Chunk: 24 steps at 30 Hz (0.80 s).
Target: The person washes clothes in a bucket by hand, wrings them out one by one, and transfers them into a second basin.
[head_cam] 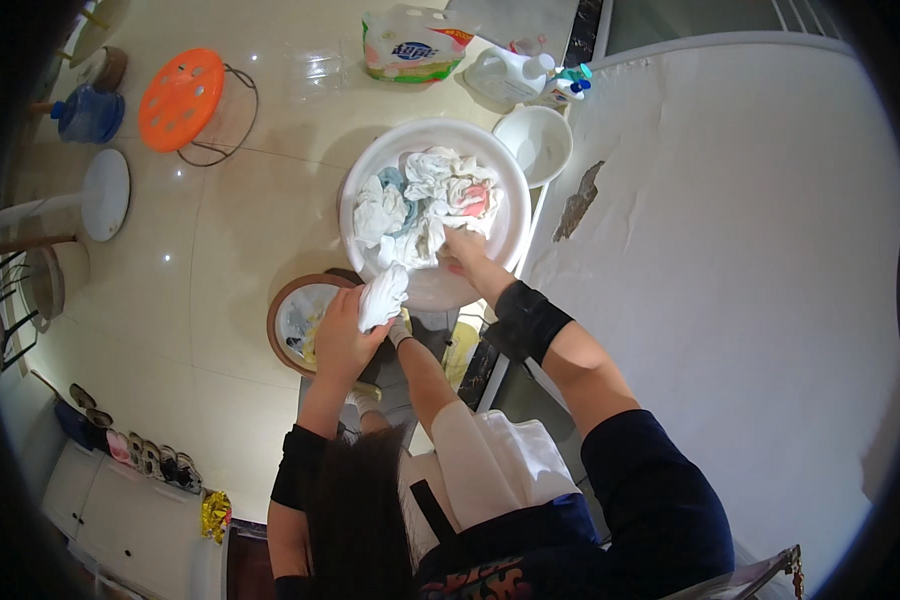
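My left hand (pixel 343 336) grips a bunched white cloth (pixel 384 297) just outside the near rim of a large white plastic basin (pixel 356 142). Inside that basin lies a heap of crumpled laundry (pixel 435 176), mostly white. A blue-grey piece (pixel 394 178) and a coral-pink patch (pixel 475 200) show among it. My right hand (pixel 465 246) reaches into the basin's near side and touches the white fabric; its fingertips are partly hidden, so their grip is unclear. Below my left hand is a brown-rimmed round bin (pixel 279 352) with waste in it, partly covered by the hand.
A small white bowl (pixel 551 146), a white detergent jug (pixel 506 75) and a plastic detergent bag (pixel 418 49) stand beyond the basin. An orange stool (pixel 181 100) and a blue water bottle (pixel 90 116) are to the left. A white wall (pixel 720 225) with peeling paint borders the right.
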Available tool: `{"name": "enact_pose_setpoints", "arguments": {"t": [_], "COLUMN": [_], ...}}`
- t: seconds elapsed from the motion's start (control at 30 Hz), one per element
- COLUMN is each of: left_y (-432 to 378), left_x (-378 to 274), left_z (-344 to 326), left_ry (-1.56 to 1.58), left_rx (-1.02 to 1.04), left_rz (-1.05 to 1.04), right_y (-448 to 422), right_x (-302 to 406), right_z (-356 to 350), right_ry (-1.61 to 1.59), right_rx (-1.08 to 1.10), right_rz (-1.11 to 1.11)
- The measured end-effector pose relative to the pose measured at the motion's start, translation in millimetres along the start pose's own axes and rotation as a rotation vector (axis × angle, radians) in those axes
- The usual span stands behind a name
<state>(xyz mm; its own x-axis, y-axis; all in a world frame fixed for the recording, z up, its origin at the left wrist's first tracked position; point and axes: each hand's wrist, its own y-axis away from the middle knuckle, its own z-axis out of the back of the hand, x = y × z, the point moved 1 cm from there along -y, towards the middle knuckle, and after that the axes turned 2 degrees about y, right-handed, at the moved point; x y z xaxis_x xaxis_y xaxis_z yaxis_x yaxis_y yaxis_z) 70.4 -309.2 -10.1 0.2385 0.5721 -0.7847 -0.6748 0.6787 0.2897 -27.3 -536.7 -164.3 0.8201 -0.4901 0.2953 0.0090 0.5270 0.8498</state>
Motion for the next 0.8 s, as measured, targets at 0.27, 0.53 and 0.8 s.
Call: {"name": "enact_pose_setpoints", "arguments": {"t": [0.27,0.53,0.8], "left_y": [-31,-64,-70], "left_x": [-19,-16,-32], "left_z": [-28,-47,-47], "left_ry": [-0.068,-0.031,-0.199], "left_rx": [-0.056,-0.061,0.04], "left_rz": [0.003,0.056,-0.171], "right_y": [4,74,96], "right_x": [16,33,44], "right_z": [-24,60,85], "right_ry": [0.143,0.041,0.21], "right_rx": [0.031,0.254,0.506], "right_rz": [0.115,0.325,0.658]}}
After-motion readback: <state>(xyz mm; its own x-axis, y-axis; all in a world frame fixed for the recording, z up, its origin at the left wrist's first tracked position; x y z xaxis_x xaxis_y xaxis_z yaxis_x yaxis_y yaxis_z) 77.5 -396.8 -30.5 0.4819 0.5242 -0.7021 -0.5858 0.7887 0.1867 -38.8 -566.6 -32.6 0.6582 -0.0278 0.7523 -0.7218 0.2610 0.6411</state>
